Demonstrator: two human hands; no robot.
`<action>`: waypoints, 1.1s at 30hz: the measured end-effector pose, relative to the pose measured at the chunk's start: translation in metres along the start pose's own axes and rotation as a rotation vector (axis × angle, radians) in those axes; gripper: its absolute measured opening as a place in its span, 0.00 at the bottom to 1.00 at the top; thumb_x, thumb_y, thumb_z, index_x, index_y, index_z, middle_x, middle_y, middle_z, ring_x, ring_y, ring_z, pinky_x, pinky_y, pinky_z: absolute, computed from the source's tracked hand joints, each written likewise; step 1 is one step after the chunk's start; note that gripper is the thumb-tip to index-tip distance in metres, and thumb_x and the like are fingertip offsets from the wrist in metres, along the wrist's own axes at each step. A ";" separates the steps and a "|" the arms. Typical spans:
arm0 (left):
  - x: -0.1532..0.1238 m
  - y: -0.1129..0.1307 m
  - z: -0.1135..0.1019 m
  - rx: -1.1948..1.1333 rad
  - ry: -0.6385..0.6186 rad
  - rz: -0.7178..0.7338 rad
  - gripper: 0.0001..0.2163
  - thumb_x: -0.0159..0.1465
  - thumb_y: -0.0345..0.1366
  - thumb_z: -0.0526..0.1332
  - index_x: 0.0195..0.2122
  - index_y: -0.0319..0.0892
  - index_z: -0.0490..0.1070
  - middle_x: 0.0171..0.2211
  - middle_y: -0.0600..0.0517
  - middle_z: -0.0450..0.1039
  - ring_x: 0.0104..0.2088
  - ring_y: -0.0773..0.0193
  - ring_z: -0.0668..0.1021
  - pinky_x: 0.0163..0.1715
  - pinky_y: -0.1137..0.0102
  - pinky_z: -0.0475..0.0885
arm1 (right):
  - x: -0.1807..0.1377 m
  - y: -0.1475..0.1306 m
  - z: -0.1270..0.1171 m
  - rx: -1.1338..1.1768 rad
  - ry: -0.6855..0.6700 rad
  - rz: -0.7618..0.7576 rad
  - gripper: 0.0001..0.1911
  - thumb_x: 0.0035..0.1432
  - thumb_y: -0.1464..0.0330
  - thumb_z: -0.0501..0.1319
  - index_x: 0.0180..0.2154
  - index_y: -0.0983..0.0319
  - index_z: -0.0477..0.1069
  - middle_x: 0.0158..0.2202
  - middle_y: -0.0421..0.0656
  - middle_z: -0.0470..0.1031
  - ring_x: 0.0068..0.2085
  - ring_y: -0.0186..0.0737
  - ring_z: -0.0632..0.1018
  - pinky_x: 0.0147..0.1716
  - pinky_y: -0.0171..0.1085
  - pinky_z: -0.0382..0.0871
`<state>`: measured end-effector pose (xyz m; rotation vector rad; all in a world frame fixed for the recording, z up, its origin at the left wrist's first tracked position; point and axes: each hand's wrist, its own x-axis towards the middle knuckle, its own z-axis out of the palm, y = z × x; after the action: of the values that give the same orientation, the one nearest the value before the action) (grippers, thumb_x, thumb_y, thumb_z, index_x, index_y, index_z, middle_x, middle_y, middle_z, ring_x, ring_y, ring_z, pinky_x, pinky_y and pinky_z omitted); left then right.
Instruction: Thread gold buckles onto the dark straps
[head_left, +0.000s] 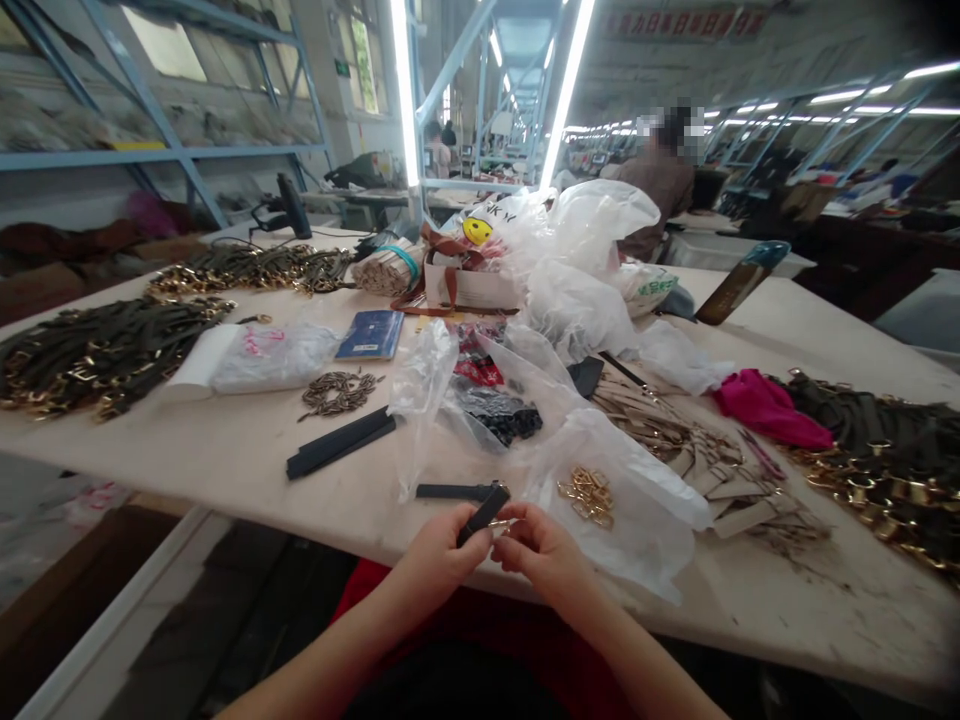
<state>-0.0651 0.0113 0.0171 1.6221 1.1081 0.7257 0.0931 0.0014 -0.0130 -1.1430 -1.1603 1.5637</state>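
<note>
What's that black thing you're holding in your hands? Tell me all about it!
It is a short, flat black strap, matt like leather or rubber. It tilts up to the right, just above the near edge of the table. The left hand pinches its lower end. The right hand has its fingertips close beside it, at a small shiny metal bit. Its top end looks thicker.

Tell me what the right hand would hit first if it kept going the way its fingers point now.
The right hand points leftward, so it would first meet the black strap piece pinched in the left hand. The gap looks tiny, though depth is hard to judge.
</note>
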 end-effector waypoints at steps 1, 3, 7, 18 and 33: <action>0.001 -0.001 0.001 -0.003 -0.020 -0.006 0.09 0.59 0.36 0.54 0.35 0.38 0.70 0.31 0.52 0.72 0.33 0.62 0.72 0.36 0.73 0.65 | 0.001 0.003 -0.001 -0.043 0.023 -0.049 0.15 0.44 0.62 0.66 0.34 0.61 0.68 0.23 0.37 0.71 0.24 0.32 0.69 0.25 0.33 0.60; 0.001 -0.002 0.002 -0.008 -0.059 -0.042 0.10 0.59 0.38 0.54 0.34 0.38 0.70 0.27 0.53 0.70 0.29 0.64 0.70 0.32 0.73 0.64 | 0.003 0.007 -0.002 -0.042 0.067 -0.099 0.14 0.44 0.61 0.66 0.32 0.61 0.69 0.23 0.37 0.70 0.25 0.32 0.68 0.26 0.33 0.61; -0.004 -0.004 -0.002 -0.004 -0.098 -0.122 0.15 0.63 0.44 0.47 0.33 0.39 0.67 0.17 0.59 0.59 0.19 0.69 0.63 0.21 0.75 0.59 | 0.000 0.004 0.002 0.240 0.181 -0.021 0.14 0.43 0.61 0.67 0.31 0.61 0.70 0.21 0.35 0.68 0.24 0.29 0.68 0.28 0.32 0.63; -0.012 -0.003 -0.011 0.433 -0.120 0.004 0.14 0.64 0.40 0.46 0.32 0.41 0.68 0.28 0.52 0.71 0.30 0.63 0.71 0.31 0.73 0.62 | -0.010 -0.001 0.012 0.758 0.253 0.155 0.15 0.38 0.69 0.71 0.30 0.62 0.70 0.25 0.34 0.70 0.24 0.24 0.71 0.25 0.25 0.69; -0.013 0.002 -0.001 0.082 -0.182 -0.104 0.09 0.61 0.39 0.50 0.33 0.40 0.66 0.23 0.57 0.64 0.20 0.70 0.67 0.21 0.75 0.61 | -0.015 0.017 0.028 0.328 0.332 -0.034 0.12 0.46 0.61 0.65 0.29 0.61 0.67 0.25 0.35 0.69 0.26 0.28 0.68 0.25 0.28 0.63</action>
<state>-0.0705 -0.0006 0.0196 1.6507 1.0929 0.4597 0.0676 -0.0221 -0.0226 -1.1017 -0.6727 1.4086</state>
